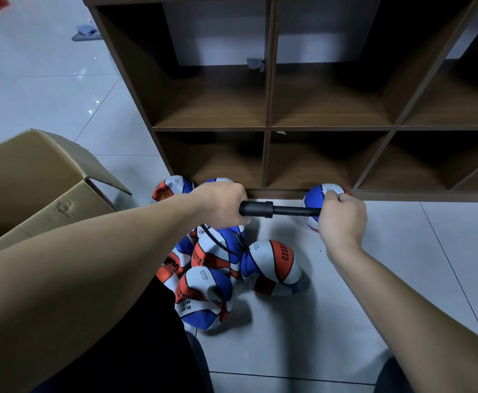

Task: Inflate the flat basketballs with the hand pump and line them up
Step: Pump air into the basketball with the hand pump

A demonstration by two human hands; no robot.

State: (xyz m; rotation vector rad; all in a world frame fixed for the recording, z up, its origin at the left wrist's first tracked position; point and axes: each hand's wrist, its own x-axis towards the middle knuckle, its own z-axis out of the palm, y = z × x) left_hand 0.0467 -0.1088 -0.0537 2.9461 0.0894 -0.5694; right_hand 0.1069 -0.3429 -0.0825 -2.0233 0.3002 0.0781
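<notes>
A big dark brown wooden shelf with square cubbies [269, 127] stands on the shiny white tile floor [374, 279] and fills the top of the view. On the left sits an open brown cardboard box [33, 182] with its flaps up.

In the middle of the floor, close in front of the person, lies a pile of flat, crumpled basketballs in blue, white and orange [218, 273]. They lean on each other and touch. One saggy ball [272, 268] lies at the right edge of the pile.

Round, pumped-up balls in the same colours sit right at the foot of the shelf. One round ball [169, 187] is at the left, and another one just beside it is mostly hidden by the left hand. A third round ball [316, 198] sits well apart to the right, partly behind the right hand.

The person holds a black plastic hand pump [263, 209] sideways above the floor, between the pile and the shelf. The left hand [220, 204] has its fingers curled tight around the thick tube of the pump. The right hand [343, 219] has its fingers curled tight around the handle end. The thin black rod [294, 211] shows between the two hands, so the handle is pulled out.

A thin black hose [223, 243] hangs down from the pump under the left hand and runs into the pile of flat balls
</notes>
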